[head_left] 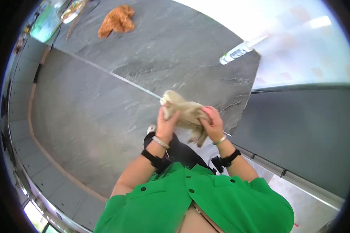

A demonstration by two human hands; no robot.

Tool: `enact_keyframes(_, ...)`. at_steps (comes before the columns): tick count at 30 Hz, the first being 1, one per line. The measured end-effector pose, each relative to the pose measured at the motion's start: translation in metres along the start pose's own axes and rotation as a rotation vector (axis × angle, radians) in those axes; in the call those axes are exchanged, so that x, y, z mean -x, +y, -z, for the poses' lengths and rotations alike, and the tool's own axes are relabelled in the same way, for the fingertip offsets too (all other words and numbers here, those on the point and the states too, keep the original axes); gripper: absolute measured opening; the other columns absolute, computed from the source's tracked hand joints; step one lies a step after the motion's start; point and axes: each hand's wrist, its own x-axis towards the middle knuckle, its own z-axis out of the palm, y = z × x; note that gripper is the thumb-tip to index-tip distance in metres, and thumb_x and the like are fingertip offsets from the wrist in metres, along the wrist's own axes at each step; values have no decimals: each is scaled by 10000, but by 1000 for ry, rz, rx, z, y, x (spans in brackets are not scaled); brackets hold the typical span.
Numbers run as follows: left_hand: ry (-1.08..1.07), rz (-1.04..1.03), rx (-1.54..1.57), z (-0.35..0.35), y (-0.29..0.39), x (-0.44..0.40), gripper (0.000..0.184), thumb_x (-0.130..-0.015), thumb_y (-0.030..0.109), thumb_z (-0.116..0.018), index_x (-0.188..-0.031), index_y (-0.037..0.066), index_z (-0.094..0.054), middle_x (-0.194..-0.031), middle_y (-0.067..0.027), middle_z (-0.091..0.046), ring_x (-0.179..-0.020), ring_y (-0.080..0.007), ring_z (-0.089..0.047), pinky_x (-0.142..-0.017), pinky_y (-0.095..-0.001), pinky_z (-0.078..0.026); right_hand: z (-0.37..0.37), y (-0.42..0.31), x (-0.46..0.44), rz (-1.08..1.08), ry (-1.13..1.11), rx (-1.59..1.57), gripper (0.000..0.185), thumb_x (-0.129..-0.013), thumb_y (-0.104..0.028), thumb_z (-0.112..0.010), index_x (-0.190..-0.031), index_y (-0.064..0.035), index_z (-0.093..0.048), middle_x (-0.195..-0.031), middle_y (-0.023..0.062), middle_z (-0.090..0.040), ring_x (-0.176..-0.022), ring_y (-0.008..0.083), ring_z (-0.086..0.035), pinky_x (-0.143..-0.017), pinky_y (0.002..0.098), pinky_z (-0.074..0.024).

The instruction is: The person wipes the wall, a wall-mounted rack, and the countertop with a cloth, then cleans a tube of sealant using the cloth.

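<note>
A beige cloth (188,112), bunched and partly folded, hangs between my two hands in front of my body. My left hand (168,122) grips its left end, thumb and fingers closed on the fabric. At the other end my right hand (213,124) pinches the cloth, and a loose flap droops below it. Both hands are above the near edge of the grey stone-patterned countertop (144,66). Some fingers are hidden behind the fabric.
An orange-brown cloth (118,21) lies crumpled on the far part of the counter. A white sealant tube (236,53) lies near its right edge. Beyond the seam, a greenish plastic bag (46,24) sits at the upper left. A dark grey panel (295,136) stands at my right.
</note>
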Motion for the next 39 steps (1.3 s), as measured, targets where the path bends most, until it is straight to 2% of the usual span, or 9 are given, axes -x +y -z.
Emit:
enact_keyframes(3, -206, -490, -782, -39, -43, -27, 381, -815, 15, -670, -1146, 114, -510, -997, -7, -541, -898, -122, -527, -783, -258, -453, 45, 74, 35, -170, 134, 188, 394, -753, -161, -685, -1117, -56, -577, -1146, 143, -560, -1031, 308, -547, -883, 369, -444)
enact_keyframes(7, -246, -324, -546, -70, -38, -64, 325, -846, 50, -638, -1130, 131, -502, -1025, -19, -531, -937, -148, -520, -794, -278, -450, 71, 88, 57, -571, 240, 73, 496, -708, -207, -737, -1135, -45, -547, -1161, 136, -563, -989, 259, -570, -838, 354, -464)
enact_keyframes(16, -546, -64, 70, -164, 103, -81, 191, -952, 167, -479, -1142, 164, -459, -1100, -25, -517, -1013, -165, -520, -832, -331, -464, 91, 110, -146, -346, 617, -214, 869, -611, -248, -831, -1303, -51, -344, -1236, 138, -517, -1136, 259, -512, -933, 354, -421)
enact_keyframes(19, -743, -184, -268, -191, 115, -102, 215, -951, 180, -481, -1162, 145, -466, -1210, -38, -478, -1154, -200, -447, -983, -361, -368, 85, 133, -217, -260, 691, -184, 900, -592, -246, -843, -1303, -53, -327, -1246, 135, -504, -1149, 233, -497, -954, 345, -408)
enact_keyframes(24, -417, -943, -1786, -241, 137, -139, 258, -935, 241, -491, -1143, 90, -517, -1345, -234, -409, -1263, -362, -396, -958, -405, -386, 90, 146, -255, -344, 591, -377, 618, -632, -214, -809, -1158, -85, -510, -1033, 82, -634, -955, 202, -611, -839, 333, -477)
enact_keyframes(27, -610, -228, -1547, -229, 160, -207, 294, -937, 284, -490, -1126, 70, -563, -1096, -228, -597, -1061, -351, -572, -832, -394, -465, 81, 146, -238, -290, 597, -348, 525, -665, -193, -772, -1121, -69, -543, -968, 77, -654, -889, 184, -635, -791, 326, -496)
enact_keyframes(28, -696, -388, -1541, -219, 161, -219, 325, -937, 305, -490, -1093, 36, -585, -889, -173, -670, -869, -311, -652, -723, -355, -491, 83, 139, -226, -294, 578, -339, 530, -667, -192, -771, -1128, -66, -541, -969, 76, -653, -887, 179, -634, -790, 327, -496)
enact_keyframes(31, -605, 140, -1326, -214, 168, -226, 340, -929, 259, -497, -1154, 5, -527, -1090, -162, -621, -1031, -264, -589, -833, -330, -466, 76, 125, -188, -306, 473, -376, 550, -671, -173, -767, -1156, -57, -536, -980, 68, -648, -888, 151, -617, -794, 321, -493)
enact_keyframes(39, -1049, 586, 131, -201, 126, -220, 268, -878, 169, -573, -1109, 44, -518, -1085, -88, -572, -1018, -210, -561, -906, -336, -442, 93, 69, -153, -484, 366, -556, 507, -670, -111, -751, -1127, -37, -545, -953, 29, -612, -865, 114, -569, -778, 294, -477)
